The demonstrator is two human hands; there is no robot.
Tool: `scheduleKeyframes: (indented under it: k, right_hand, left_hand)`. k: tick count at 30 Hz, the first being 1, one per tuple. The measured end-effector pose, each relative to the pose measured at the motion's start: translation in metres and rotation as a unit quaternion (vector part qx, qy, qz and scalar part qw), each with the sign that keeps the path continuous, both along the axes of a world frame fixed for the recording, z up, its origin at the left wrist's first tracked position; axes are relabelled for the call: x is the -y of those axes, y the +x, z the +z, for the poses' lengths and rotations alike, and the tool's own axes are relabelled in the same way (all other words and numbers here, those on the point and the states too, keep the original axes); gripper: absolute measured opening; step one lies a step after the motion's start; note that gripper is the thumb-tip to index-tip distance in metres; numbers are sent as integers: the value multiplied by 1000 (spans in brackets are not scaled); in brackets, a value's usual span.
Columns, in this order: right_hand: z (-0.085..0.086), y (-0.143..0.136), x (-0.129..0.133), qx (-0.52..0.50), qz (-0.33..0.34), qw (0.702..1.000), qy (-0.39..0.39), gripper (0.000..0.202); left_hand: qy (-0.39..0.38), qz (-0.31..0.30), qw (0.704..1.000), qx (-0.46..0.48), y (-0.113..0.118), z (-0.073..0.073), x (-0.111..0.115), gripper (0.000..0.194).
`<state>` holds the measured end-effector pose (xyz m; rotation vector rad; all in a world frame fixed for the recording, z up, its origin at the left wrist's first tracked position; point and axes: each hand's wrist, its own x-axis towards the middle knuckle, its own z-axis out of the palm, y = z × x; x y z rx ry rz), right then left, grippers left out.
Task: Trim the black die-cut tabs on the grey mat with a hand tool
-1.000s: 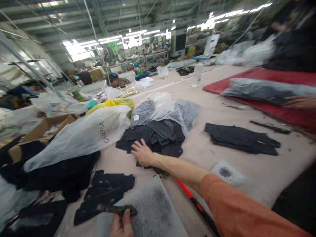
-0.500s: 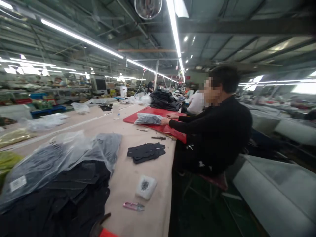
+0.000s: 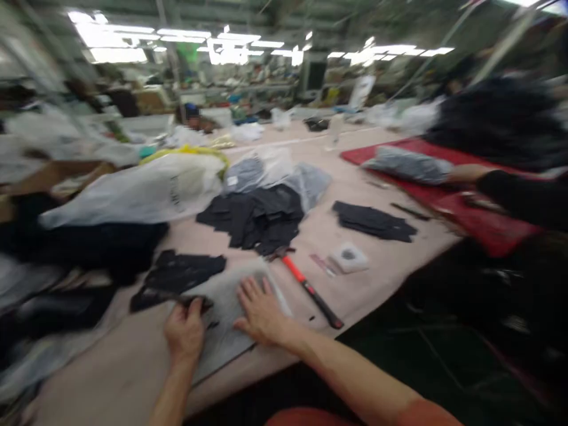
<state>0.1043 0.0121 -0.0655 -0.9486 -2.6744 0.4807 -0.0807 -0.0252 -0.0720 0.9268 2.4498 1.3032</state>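
My left hand (image 3: 184, 331) is closed on a small dark piece at the left edge of a grey board (image 3: 226, 331). My right hand (image 3: 261, 310) lies flat on that board with its fingers spread. Dark cut pieces (image 3: 181, 272) lie just beyond my left hand. A hammer with an orange and black handle (image 3: 308, 287) rests right of the board, its head by a heap of dark fabric (image 3: 257, 216). Pink snips (image 3: 323, 265) and a white block with a dark centre (image 3: 349, 257) are farther right. The view is blurred.
A co-worker's dark sleeve (image 3: 519, 189) reaches over a red sheet (image 3: 501, 222), the hand at a bagged grey bundle (image 3: 406, 164). More dark pieces (image 3: 375, 220) lie nearer. Plastic bags (image 3: 146, 186) cover the left side. The table edge runs along the front right.
The view has swung left and down, bringing both my hands, the grey board and the whole hammer into sight. The co-worker now shows only in part at the right.
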Motion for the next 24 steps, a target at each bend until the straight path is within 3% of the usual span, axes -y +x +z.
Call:
scheduleKeyframes:
  k: [1,3,5,6,8,9,10,11,14,16,18,20,24]
  right_hand:
    - [-5,-9,11,6,13,1000,-6,77]
    - [-11,-25,33,9,46,999,-14,81]
    - [-6,-34,63,-23,165,986,-20,78]
    - [-1,-37,77,-51,258,964,-25,72]
    - [12,-42,99,-113,436,892,-43,56]
    - [18,-44,104,-137,481,864,-56,48]
    - [22,-45,102,-151,479,862,-70,42]
    - [25,-47,95,-153,434,884,-77,39]
    - [25,-48,52,-112,222,967,-57,36]
    - [20,-50,18,-80,120,988,-46,34]
    - [16,-56,-9,-62,59,995,-58,28]
    - [16,-65,-25,-42,40,995,-85,25]
    - [24,-84,-27,33,130,984,-115,23]
  left_hand:
    - [-1,-2,1000,12,-16,2,27,36]
    - [38,5,999,22,-35,6,60,36]
    - [57,42,997,27,-45,8,75,34]
    - [63,64,995,31,-48,9,80,33]
    - [74,91,992,47,-53,12,88,34]
    - [75,99,991,53,-56,13,91,35]
    - [75,103,990,58,-58,13,95,35]
    - [76,106,989,63,-60,12,98,36]
    - [84,105,987,84,-59,7,97,37]
    - [95,91,986,100,-53,1,88,34]
    - [96,61,988,109,-46,-4,76,30]
    - [81,36,991,105,-40,-7,67,26]
    - [84,31,988,127,-36,-7,63,23]
